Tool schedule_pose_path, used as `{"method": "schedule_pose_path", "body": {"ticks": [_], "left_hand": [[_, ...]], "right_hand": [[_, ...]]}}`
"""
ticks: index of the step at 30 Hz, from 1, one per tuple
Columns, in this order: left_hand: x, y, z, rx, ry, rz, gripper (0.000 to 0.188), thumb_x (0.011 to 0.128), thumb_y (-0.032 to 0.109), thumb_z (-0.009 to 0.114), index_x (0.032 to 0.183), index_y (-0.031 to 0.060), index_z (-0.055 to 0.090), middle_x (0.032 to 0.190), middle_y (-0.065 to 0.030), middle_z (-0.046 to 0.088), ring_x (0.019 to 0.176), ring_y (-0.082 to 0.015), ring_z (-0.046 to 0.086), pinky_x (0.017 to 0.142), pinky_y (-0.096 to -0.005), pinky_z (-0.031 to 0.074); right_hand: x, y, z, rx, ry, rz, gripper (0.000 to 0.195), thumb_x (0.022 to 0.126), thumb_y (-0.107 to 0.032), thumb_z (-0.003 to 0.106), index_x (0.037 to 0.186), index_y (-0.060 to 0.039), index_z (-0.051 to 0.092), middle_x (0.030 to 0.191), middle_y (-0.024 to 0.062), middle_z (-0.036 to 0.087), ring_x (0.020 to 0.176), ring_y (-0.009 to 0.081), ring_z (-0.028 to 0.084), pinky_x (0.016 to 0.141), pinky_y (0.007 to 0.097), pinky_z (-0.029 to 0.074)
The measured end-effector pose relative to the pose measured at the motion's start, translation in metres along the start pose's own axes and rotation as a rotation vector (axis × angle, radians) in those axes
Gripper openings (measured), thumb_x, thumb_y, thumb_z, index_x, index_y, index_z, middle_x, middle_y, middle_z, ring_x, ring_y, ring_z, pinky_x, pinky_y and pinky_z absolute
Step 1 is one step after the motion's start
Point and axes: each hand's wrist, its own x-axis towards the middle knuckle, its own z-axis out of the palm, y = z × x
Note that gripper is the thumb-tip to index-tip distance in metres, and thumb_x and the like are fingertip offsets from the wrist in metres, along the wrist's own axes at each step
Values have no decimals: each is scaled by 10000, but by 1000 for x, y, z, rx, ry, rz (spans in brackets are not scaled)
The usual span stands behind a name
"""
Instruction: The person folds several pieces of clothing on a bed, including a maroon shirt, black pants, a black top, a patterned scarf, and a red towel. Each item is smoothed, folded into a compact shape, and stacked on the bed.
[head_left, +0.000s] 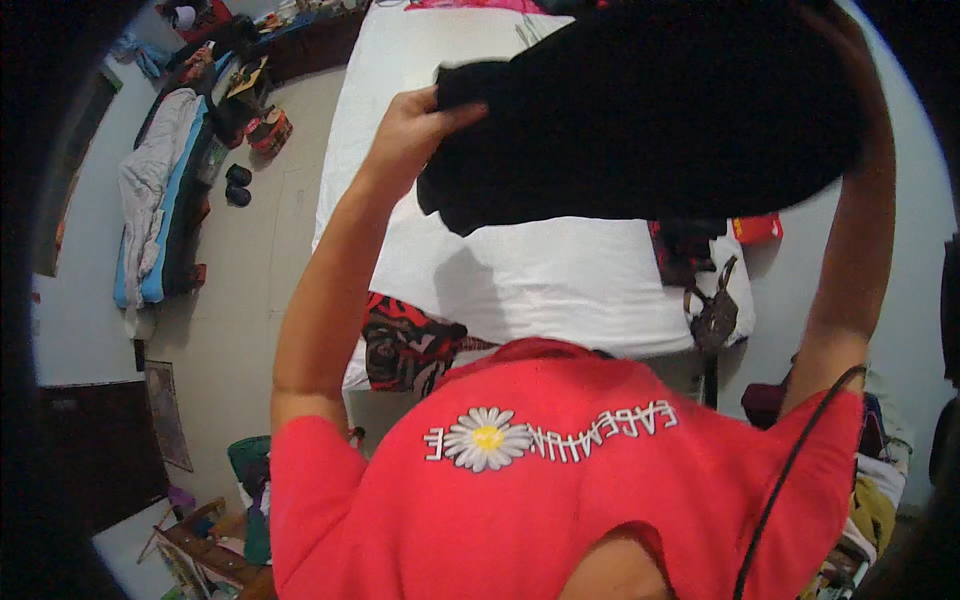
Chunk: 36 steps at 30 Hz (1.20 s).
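Observation:
A black cloth garment (645, 127) is held up and spread between both hands above a bed with a white sheet (517, 277). My left hand (435, 118) grips its left edge, thumb on the near side. At the upper right, my right hand (840, 37) holds the other end; its fingers are dark and partly hidden against the cloth. The garment covers much of the bed's middle and far part from view. Its lower edge hangs loose over the sheet, and a shadow falls on the sheet below.
Patterned red and black cloth (409, 345) lies on the near left bed corner. A dark strapped item (714, 315) and a red packet (757, 228) are at the right edge. Black footwear (238, 185) sits on the tiled floor, beside a blue-edged mattress (161, 247).

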Motion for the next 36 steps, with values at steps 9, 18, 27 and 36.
{"method": "schedule_pose_path", "body": {"ticks": [9, 18, 27, 36], "left_hand": [[22, -51, 3, 47, 121, 198, 226, 913, 146, 752, 1122, 62, 764, 1281, -30, 679, 1086, -140, 631, 1024, -317, 407], [133, -115, -59, 136, 63, -72, 288, 860, 248, 819, 1042, 27, 782, 1000, -47, 758, 962, -145, 667, 919, -311, 463], [222, 0, -139, 502, 147, 299, 260, 941, 256, 739, 1115, 65, 764, 1009, -11, 746, 942, -125, 680, 903, -295, 507], [102, -243, -126, 922, 112, 206, 347, 811, 33, 730, 1146, 122, 755, 1256, -62, 717, 1288, -265, 602, 1045, -387, 485]], "right_hand": [[25, 34, -4, 25, 2, 102, 379, 937, -317, 718, 1252, -107, 700, 1112, 75, 730, 1039, 197, 700, 992, 357, 510], [105, 23, 108, 137, -62, 127, 353, 873, -240, 762, 1106, 24, 740, 1007, 64, 732, 927, 172, 655, 860, 334, 526], [136, 46, 103, -139, 192, -225, 224, 904, -120, 687, 1082, 10, 730, 998, 76, 749, 932, 150, 669, 851, 320, 541], [-64, 164, 292, -425, -23, -561, 255, 778, -33, 682, 1030, -76, 677, 1059, 102, 695, 989, 273, 686, 834, 383, 538]]}}
